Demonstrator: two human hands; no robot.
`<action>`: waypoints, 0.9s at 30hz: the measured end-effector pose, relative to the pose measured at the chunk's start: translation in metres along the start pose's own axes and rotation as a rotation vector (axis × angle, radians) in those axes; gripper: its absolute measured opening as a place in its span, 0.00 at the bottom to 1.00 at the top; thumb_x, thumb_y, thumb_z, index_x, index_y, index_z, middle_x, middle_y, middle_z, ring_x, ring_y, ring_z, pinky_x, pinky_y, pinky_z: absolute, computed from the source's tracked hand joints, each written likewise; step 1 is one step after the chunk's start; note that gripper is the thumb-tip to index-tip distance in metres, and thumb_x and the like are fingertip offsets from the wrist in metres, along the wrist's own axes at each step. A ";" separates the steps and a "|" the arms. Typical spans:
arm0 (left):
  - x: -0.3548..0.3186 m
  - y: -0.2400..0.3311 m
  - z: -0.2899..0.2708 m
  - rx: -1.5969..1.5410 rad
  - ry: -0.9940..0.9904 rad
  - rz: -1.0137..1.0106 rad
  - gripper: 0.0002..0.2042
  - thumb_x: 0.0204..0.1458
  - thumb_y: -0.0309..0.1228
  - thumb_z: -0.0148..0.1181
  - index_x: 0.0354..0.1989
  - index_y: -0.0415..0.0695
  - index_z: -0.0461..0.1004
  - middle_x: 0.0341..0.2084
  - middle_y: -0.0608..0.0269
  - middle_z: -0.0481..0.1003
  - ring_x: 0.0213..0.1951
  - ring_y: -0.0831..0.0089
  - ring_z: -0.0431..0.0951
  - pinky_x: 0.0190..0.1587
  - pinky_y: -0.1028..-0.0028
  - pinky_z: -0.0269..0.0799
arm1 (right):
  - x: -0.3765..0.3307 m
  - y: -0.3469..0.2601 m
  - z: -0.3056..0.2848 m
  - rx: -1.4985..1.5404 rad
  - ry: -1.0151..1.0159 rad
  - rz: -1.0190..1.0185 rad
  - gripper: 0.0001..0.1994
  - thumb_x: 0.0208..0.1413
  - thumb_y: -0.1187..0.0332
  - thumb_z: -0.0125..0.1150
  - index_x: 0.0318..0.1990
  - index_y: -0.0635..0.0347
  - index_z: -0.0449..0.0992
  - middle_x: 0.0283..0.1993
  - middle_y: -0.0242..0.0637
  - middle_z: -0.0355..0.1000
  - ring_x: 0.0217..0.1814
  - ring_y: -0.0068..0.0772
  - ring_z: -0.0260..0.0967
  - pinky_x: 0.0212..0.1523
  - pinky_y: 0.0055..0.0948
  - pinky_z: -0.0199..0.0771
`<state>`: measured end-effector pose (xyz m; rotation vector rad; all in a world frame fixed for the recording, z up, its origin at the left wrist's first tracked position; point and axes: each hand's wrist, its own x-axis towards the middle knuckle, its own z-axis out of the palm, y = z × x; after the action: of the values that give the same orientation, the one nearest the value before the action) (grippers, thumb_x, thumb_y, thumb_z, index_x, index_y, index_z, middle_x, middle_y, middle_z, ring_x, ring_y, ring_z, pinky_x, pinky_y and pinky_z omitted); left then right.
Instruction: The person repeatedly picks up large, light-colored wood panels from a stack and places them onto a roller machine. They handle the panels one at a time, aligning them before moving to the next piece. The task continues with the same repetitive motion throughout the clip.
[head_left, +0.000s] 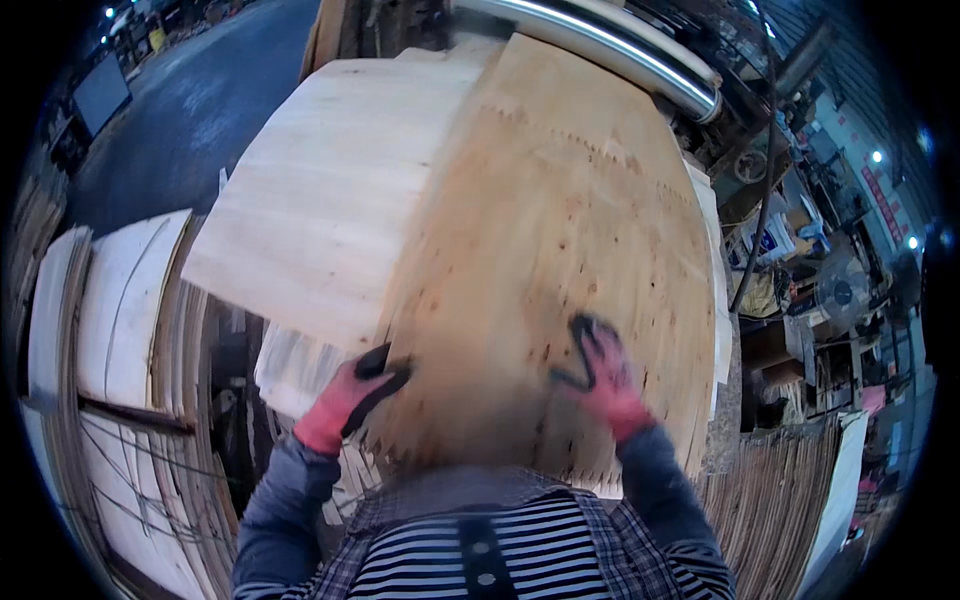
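Note:
A large tan veneer sheet (560, 250) with small knots and a stitched seam lies in front of me, overlapping a paler sheet (330, 210) on its left. My left hand (355, 395), in a red and black glove, grips the tan sheet's near left edge. My right hand (600, 375), gloved the same way, presses on the sheet's near right part with fingers curled; both hands are blurred. The sheet's far end reaches a shiny metal roller (610, 50).
Stacks of pale veneer sheets (120, 310) stand at my left, and more thin sheets on edge (770, 500) at the lower right. Machinery and cluttered benches (820, 280) fill the right side. Dark floor (190, 110) lies at the far left.

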<state>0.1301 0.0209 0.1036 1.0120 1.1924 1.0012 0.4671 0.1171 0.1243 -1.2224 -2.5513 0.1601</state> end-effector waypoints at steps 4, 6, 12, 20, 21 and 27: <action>0.011 0.031 0.028 0.000 -0.188 0.191 0.16 0.49 0.30 0.50 0.46 0.36 0.65 0.37 0.63 0.70 0.38 0.78 0.69 0.42 0.80 0.63 | -0.145 -0.032 0.030 0.022 -0.109 -0.001 0.44 0.29 0.53 0.65 0.55 0.62 0.53 0.58 0.52 0.49 0.59 0.57 0.46 0.58 0.50 0.42; 0.004 0.061 0.054 0.068 -0.222 0.346 0.14 0.49 0.31 0.50 0.42 0.36 0.67 0.36 0.63 0.71 0.38 0.79 0.69 0.41 0.80 0.64 | -0.181 -0.039 0.033 -0.044 0.023 0.051 0.39 0.33 0.56 0.62 0.54 0.64 0.53 0.57 0.53 0.50 0.58 0.56 0.47 0.57 0.52 0.43; -0.067 0.115 0.081 -0.140 -0.242 0.005 0.12 0.51 0.27 0.46 0.42 0.35 0.67 0.42 0.59 0.67 0.42 0.76 0.68 0.45 0.77 0.64 | -0.232 -0.072 -0.030 0.271 0.658 0.701 0.19 0.48 0.65 0.48 0.48 0.66 0.63 0.52 0.50 0.59 0.52 0.50 0.57 0.53 0.44 0.56; -0.062 0.062 0.011 -0.171 0.108 0.542 0.15 0.51 0.27 0.44 0.48 0.36 0.61 0.41 0.54 0.67 0.42 0.65 0.68 0.46 0.69 0.64 | -0.142 -0.110 -0.095 -0.351 0.275 -0.021 0.15 0.35 0.63 0.56 0.35 0.54 0.72 0.38 0.42 0.65 0.38 0.44 0.65 0.41 0.44 0.66; -0.050 0.055 0.012 -0.579 0.020 0.407 0.17 0.52 0.29 0.43 0.49 0.37 0.60 0.43 0.54 0.66 0.44 0.65 0.67 0.47 0.69 0.63 | -0.118 -0.108 -0.106 -0.287 0.196 -0.006 0.15 0.32 0.63 0.57 0.33 0.52 0.73 0.38 0.41 0.65 0.38 0.42 0.65 0.41 0.43 0.67; -0.002 -0.025 0.013 0.042 0.412 0.303 0.22 0.54 0.32 0.37 0.57 0.40 0.48 0.55 0.53 0.53 0.56 0.63 0.54 0.56 0.67 0.49 | -0.033 -0.033 -0.065 -0.372 0.267 0.021 0.20 0.31 0.58 0.57 0.38 0.49 0.73 0.43 0.36 0.65 0.42 0.39 0.64 0.45 0.38 0.63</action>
<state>0.1447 0.0118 0.0811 1.0713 1.4235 1.4806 0.4829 0.0683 0.1860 -1.2951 -2.3973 -0.4630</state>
